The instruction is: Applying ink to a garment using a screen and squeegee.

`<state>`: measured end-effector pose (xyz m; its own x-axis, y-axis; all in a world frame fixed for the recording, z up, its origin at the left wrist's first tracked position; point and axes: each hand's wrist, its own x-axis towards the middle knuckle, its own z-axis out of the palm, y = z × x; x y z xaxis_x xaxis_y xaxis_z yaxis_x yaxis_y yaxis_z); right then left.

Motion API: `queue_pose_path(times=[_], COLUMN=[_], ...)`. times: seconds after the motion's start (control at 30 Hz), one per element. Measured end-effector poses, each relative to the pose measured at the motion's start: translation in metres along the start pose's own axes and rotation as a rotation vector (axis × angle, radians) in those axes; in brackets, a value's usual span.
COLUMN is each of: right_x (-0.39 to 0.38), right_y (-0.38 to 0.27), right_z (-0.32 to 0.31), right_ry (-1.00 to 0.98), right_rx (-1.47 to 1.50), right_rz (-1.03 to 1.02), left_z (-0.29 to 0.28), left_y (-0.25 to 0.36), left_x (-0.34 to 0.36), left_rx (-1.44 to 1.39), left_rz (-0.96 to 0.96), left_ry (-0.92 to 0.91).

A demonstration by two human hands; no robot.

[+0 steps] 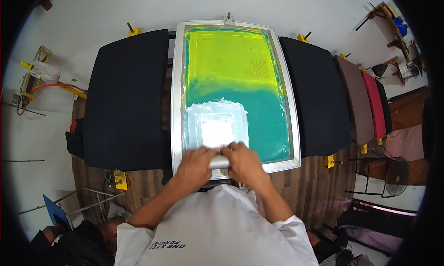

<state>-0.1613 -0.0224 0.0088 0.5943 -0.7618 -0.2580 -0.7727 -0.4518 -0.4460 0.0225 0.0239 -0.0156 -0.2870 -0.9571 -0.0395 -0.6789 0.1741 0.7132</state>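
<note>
Before me lies a screen printing frame (294, 132) with a silver metal rim and a teal mesh (267, 122). Yellow-green covers the mesh's far part, and a patch of white ink (217, 129) is spread over its near left part. Both hands grip a squeegee (219, 163) with a pale metallic handle at the frame's near end. My left hand (194, 166) is closed round its left part, my right hand (243, 160) round its right part. The squeegee's blade is hidden beneath the hands and handle.
Black fabric-covered boards stand left (129, 99) and right (317, 97) of the frame. Farther right are a brown board (354, 97) and a red one (373, 106). A fan (397, 177) stands at the right. Another person (88, 240), lower left, holds a blue panel (54, 210).
</note>
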Motion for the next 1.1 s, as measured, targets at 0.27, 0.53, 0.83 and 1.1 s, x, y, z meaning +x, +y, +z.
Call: queue_pose_path(times=[0.27, 0.53, 0.83, 1.1], right_x=[0.083, -0.011, 0.066, 0.004], right_y=[0.038, 0.011, 0.032, 0.007], right_z=[-0.020, 0.016, -0.016, 0.020], right_ry=[0.135, 0.043, 0.138, 0.120], right_rx=[0.012, 0.158, 0.023, 0.115], right_rz=[-0.063, -0.015, -0.050, -0.021], left_z=[-0.013, 0.016, -0.012, 0.021], left_y=[-0.031, 0.004, -0.023, -0.012], left_x=[0.080, -0.008, 0.066, -0.003], left_rx=[0.023, 0.050, -0.006, 0.111], left_rz=[-0.019, -0.068, -0.003, 0.058], left_ry=[0.107, -0.088, 0.138, 0.158])
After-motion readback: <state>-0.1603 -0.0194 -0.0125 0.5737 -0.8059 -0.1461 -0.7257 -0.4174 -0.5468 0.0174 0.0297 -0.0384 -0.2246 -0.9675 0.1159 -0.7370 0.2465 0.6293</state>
